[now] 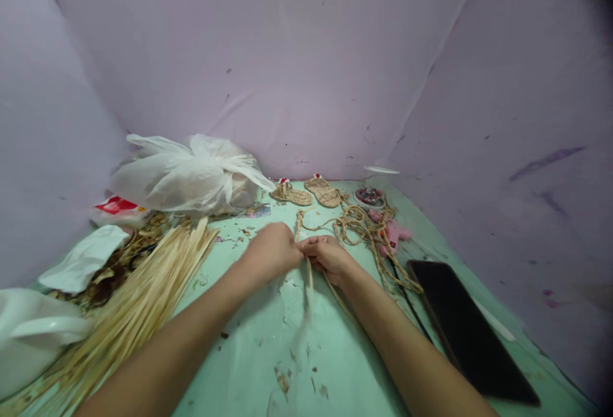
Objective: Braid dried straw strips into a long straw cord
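Note:
Both hands meet at the middle of the table around a thin straw braid (299,222), whose plaited end runs away from me. My left hand (272,248) is closed on it, slightly blurred, the fingertips partly hidden. Beside it my right hand (330,257) pinches the same spot between thumb and fingers. Loose straw strands (310,276) hang toward me below the fingers, and one passes under my right forearm. Just past my right hand lies a tangled length of braided cord (354,219). Two small woven sandals (291,197) with red-and-white trim rest at the back.
On the left lie a bundle of pale straw strips (158,283), a knotted white plastic bag (191,174) and a white plastic container (33,340). To the right are a pink glue gun (395,233), a small bowl of trinkets (370,197) and a dark flat device (469,334). Walls enclose the green tabletop.

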The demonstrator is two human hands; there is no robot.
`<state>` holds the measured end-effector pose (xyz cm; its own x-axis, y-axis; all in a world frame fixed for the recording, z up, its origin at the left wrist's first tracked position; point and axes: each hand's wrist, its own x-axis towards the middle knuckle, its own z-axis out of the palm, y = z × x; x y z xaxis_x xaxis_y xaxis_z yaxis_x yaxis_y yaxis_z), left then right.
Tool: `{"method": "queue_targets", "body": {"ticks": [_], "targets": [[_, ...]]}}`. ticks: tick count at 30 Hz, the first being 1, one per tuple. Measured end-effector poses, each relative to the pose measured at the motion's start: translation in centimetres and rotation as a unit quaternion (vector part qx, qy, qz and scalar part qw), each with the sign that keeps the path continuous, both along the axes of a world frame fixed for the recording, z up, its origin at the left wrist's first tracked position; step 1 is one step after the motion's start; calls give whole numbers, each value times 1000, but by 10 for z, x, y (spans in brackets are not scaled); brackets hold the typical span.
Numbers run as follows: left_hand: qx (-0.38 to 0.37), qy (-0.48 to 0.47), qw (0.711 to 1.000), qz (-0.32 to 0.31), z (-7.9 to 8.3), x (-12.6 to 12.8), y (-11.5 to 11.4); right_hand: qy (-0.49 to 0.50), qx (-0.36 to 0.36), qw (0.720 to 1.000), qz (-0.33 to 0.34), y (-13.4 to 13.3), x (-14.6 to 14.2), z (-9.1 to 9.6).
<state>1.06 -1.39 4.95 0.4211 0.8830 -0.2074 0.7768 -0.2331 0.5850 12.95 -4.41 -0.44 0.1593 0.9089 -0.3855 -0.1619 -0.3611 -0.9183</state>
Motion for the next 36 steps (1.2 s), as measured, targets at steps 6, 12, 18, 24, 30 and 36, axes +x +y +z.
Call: {"method": "queue_targets", "body": {"ticks": [6, 12, 18, 24, 30, 36], "targets": [[-206, -103, 972, 40, -10, -3, 23, 5, 9, 999, 49, -4, 4, 5], [-313, -193, 930, -8, -33, 0, 24, -118, 61, 985, 108, 0, 12, -1], [-116, -23, 993, 23, -33, 6, 20, -517, 141, 832, 142, -5, 5, 6], [-90, -87, 991, 38, -46, 7, 19, -683, 32, 720, 119, -18, -18, 29], [-177, -132, 972, 82, -37, 9, 12, -691, -3, 712, 123, -26, -34, 44], [-276, -191, 938, 82, -22, 2, 14, -679, -19, 717, 157, -31, -50, 49]]}}
